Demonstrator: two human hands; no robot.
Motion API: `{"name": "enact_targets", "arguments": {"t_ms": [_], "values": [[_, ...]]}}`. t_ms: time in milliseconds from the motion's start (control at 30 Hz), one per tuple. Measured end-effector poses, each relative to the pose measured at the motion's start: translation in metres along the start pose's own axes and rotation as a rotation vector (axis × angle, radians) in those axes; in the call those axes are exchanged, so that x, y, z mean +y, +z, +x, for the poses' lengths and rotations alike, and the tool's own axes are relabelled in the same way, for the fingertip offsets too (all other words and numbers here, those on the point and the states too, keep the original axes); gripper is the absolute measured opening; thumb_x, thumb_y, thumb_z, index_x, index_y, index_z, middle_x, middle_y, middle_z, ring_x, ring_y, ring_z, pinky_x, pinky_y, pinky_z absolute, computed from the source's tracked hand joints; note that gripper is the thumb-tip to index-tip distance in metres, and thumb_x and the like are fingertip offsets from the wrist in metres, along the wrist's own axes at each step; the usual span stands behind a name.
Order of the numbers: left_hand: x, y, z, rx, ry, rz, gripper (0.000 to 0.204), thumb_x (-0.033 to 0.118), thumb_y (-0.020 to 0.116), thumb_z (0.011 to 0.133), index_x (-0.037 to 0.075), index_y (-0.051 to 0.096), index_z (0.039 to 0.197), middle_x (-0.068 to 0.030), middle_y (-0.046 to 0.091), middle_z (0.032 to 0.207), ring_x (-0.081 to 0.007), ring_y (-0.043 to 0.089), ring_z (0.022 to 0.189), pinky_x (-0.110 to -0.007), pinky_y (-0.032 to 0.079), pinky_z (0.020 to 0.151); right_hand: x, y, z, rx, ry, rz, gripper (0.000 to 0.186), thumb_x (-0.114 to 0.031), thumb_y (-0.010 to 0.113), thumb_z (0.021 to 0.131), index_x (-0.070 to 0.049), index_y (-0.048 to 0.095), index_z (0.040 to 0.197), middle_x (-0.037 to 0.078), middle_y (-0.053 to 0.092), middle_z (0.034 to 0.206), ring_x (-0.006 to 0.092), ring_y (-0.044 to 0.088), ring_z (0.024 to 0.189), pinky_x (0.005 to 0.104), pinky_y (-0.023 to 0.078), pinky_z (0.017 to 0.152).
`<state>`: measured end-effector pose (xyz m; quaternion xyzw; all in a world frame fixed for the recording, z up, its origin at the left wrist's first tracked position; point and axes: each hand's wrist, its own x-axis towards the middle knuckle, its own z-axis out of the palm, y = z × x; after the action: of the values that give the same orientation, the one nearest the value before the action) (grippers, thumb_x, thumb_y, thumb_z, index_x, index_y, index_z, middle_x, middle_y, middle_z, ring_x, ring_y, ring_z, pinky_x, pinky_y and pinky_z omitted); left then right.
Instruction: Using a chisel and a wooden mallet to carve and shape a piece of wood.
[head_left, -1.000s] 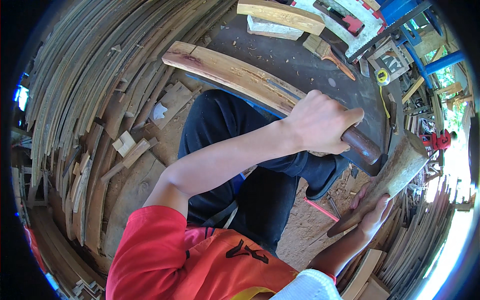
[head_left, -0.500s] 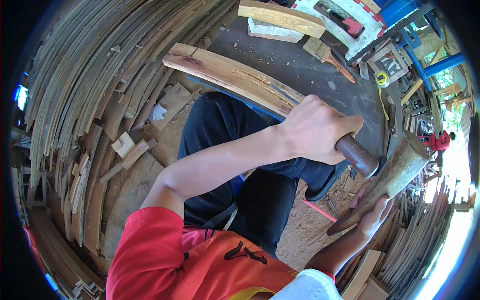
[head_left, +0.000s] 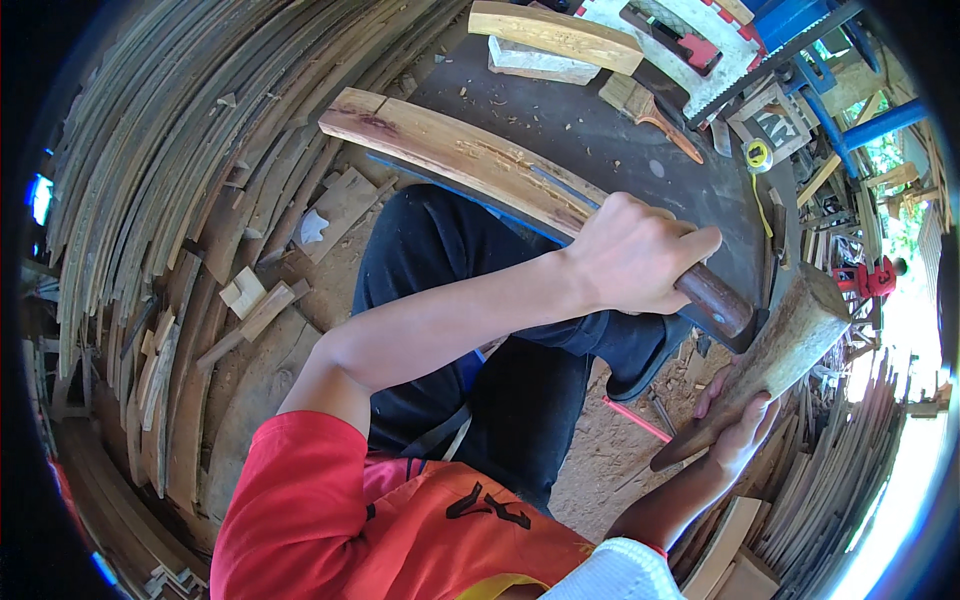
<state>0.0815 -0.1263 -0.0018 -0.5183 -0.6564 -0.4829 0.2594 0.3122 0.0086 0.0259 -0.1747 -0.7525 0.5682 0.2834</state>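
My left hand (head_left: 636, 255) is closed round the dark handle of a chisel (head_left: 718, 303). Its narrow metal blade slants onto a pale wooden board (head_left: 450, 150) with a rough, chipped strip cut along its top. My right hand (head_left: 742, 432) grips a thick, tapered wooden mallet (head_left: 775, 345) by the thinner part. The mallet's side is right beside the butt of the chisel handle; whether they touch I cannot tell. My bent leg in dark trousers (head_left: 430, 235) lies alongside the board.
On the dark worktop (head_left: 690, 190) are a brush (head_left: 650, 115), a tape measure (head_left: 758, 155), a handsaw (head_left: 770, 65) and another wood piece (head_left: 555, 33). Long wooden strips (head_left: 170, 150) are stacked at left, more (head_left: 830, 480) at lower right. A pink stick (head_left: 637, 420) lies on the dusty floor.
The whole view has shifted slightly. Both hands keep their holds, and the mallet stays close to the chisel's butt end.
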Motion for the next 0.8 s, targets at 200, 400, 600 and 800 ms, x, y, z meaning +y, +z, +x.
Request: {"name": "enact_targets", "arguments": {"t_ms": [200, 400, 600, 800], "values": [[-0.005, 0.005, 0.005, -0.049, -0.01, 0.031, 0.027, 0.022, 0.076, 0.068, 0.013, 0.054, 0.082, -0.0022, 0.058, 0.062, -0.0262, 0.063, 0.054, -0.041, 0.045, 0.048, 0.005, -0.003, -0.002, -0.018, 0.011, 0.021, 0.088, -0.073, 0.061, 0.088, 0.01, 0.051, 0.115, 0.014, 0.056, 0.07, 0.0199, 0.053, 0.051, 0.0302, 0.042, 0.045], [-0.004, 0.001, 0.008, -0.058, 0.001, 0.032, 0.026, 0.022, 0.076, 0.07, 0.013, 0.054, 0.082, -0.0022, 0.059, 0.06, -0.0259, 0.063, 0.053, -0.04, 0.045, 0.047, 0.01, -0.004, -0.005, -0.001, 0.019, 0.041, 0.087, -0.072, 0.061, 0.088, 0.01, 0.051, 0.115, 0.014, 0.056, 0.07, 0.0194, 0.053, 0.051, 0.0303, 0.042, 0.045], [-0.003, -0.002, 0.012, -0.002, 0.004, 0.017, 0.026, 0.022, 0.077, 0.07, 0.014, 0.055, 0.08, -0.0028, 0.058, 0.058, -0.0255, 0.061, 0.05, -0.038, 0.044, 0.045, 0.011, -0.005, -0.006, 0.004, 0.029, 0.04, 0.086, -0.071, 0.061, 0.089, 0.01, 0.051, 0.114, 0.014, 0.056, 0.071, 0.019, 0.053, 0.051, 0.0303, 0.043, 0.045], [-0.002, 0.001, 0.009, -0.047, 0.006, 0.057, 0.026, 0.022, 0.077, 0.071, 0.014, 0.055, 0.082, -0.002, 0.059, 0.059, -0.0246, 0.062, 0.051, -0.038, 0.045, 0.046, 0.018, 0.0, -0.01, 0.032, -0.013, 0.076, 0.084, -0.07, 0.061, 0.09, 0.01, 0.051, 0.114, 0.014, 0.057, 0.071, 0.0195, 0.054, 0.052, 0.0301, 0.043, 0.044]]}}
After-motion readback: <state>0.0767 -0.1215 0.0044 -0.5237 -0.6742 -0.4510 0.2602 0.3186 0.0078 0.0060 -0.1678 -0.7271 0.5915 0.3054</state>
